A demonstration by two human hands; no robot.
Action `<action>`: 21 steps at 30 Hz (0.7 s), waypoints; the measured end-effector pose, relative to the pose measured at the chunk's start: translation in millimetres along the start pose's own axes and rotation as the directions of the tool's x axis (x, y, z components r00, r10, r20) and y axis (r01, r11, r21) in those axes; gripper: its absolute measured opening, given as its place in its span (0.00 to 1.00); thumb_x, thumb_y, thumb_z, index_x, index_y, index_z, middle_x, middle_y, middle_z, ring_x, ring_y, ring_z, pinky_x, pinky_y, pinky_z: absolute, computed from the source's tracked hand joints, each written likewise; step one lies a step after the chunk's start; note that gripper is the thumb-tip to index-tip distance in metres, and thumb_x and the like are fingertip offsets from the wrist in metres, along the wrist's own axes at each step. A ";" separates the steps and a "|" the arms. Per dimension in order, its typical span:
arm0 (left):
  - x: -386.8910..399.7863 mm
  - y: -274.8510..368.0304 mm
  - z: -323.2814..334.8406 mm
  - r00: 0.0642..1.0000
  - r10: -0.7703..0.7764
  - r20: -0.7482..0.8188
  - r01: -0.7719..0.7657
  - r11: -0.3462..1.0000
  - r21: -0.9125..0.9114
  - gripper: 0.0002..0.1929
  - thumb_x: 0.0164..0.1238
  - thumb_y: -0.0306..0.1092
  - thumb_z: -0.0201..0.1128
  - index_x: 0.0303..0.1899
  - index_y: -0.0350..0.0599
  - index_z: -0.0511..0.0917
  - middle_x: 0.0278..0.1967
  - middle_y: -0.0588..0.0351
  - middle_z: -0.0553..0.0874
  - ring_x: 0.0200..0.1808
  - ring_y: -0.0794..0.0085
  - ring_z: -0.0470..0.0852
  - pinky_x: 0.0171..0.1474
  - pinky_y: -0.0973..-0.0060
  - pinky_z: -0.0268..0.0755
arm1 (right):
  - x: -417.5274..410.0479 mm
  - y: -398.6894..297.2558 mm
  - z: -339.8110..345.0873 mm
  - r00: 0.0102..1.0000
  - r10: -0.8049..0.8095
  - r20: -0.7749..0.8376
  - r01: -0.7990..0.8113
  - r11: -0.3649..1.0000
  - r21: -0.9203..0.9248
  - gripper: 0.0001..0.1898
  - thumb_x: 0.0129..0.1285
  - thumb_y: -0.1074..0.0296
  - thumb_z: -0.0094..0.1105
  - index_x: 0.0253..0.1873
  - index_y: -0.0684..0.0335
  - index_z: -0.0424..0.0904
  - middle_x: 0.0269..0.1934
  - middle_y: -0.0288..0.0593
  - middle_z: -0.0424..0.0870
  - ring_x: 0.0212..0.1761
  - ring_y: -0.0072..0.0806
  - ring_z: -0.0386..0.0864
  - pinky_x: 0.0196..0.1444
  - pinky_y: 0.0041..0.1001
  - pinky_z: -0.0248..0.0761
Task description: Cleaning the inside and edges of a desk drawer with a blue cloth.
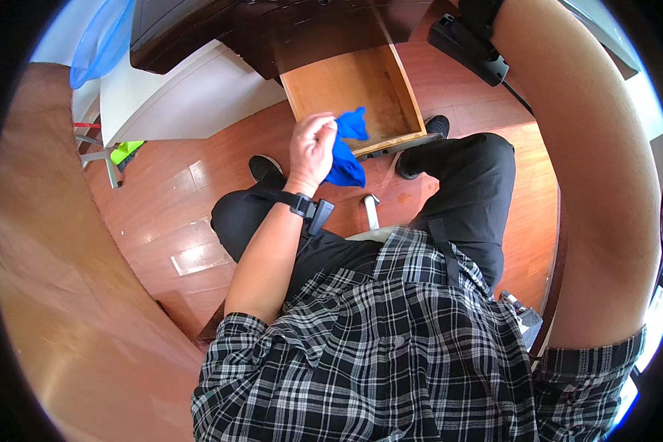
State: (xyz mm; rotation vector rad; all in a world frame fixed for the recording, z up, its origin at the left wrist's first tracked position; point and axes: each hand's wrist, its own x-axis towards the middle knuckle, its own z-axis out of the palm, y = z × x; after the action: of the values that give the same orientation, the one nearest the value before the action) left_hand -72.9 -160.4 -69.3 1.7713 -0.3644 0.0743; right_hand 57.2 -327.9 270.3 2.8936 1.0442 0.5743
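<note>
My left hand is closed around a bunched blue cloth, whose loose ends hang out on the right side of the fist. The cloth is beside the near left corner of a pulled-out wooden drawer, overlapping its edge in the picture; whether it touches the drawer I cannot tell. The drawer has a light wood inside with darker stains and a dark front panel. My right arm reaches up along the right side, and my right hand is out of view past the top edge; only the strapped wrist shows.
Dark wooden furniture stands above the drawer. A white panel and a translucent blue container are at the upper left. A brown surface runs down the left side. My knees flank the drawer's near side, over the reddish wood-look floor.
</note>
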 end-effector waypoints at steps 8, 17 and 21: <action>10.8 29.8 -31.1 0.932 -0.327 -0.156 0.250 0.892 -0.376 0.19 0.89 0.47 0.62 0.57 0.37 0.84 0.46 0.64 0.86 0.46 0.81 0.80 0.54 0.79 0.75 | 6.7 6.3 -6.6 0.999 -0.009 0.031 0.008 0.999 0.044 0.41 0.54 0.39 0.75 0.67 0.63 0.84 0.61 0.54 0.88 0.67 0.51 0.81 0.72 0.42 0.75; -32.1 79.1 -48.3 0.877 -0.478 -0.049 0.317 0.652 -0.689 0.21 0.88 0.44 0.63 0.66 0.37 0.83 0.55 0.58 0.90 0.54 0.76 0.87 0.61 0.72 0.81 | -54.2 -46.6 31.4 0.855 0.075 -0.514 0.028 0.981 0.190 0.33 0.60 0.61 0.79 0.69 0.62 0.77 0.70 0.58 0.78 0.72 0.52 0.76 0.75 0.41 0.72; -31.9 100.7 -38.6 0.899 -0.438 -0.006 0.291 0.608 -0.738 0.20 0.88 0.43 0.63 0.67 0.39 0.83 0.54 0.57 0.91 0.54 0.75 0.88 0.60 0.71 0.82 | -170.8 -100.5 90.8 0.893 0.394 -0.219 -0.215 0.799 0.562 0.32 0.63 0.61 0.75 0.71 0.61 0.78 0.68 0.55 0.82 0.70 0.55 0.78 0.75 0.46 0.72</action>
State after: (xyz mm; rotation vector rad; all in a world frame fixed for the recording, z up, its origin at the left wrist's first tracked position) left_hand -126.1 -135.7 26.6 0.9884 0.1277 -0.1834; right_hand -94.6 -345.4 114.9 3.5961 0.8563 0.9452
